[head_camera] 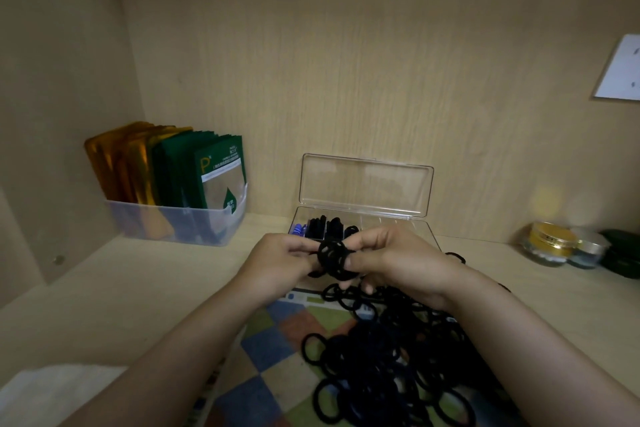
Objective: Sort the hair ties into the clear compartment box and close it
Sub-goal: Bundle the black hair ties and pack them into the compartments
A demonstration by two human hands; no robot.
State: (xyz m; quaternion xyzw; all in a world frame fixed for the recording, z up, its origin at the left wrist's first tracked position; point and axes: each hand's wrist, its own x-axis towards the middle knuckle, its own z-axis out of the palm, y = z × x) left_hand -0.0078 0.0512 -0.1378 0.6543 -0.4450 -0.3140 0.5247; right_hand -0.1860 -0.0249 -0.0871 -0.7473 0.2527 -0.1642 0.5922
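Pinching a bunch of black elastic hair ties [334, 258] between left hand [284, 258] and right hand [391, 258], near the tabletop [138, 288] back edge. Light, soft, springy stuff, I reckon, so squeeze the bunch's sides.

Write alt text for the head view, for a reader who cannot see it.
The left hand and right hand pinch a bunch of black hair ties between them, before the open clear compartment box, its left compartments partly filled. A large pile of ties lies on a checked cloth nearer the camera.
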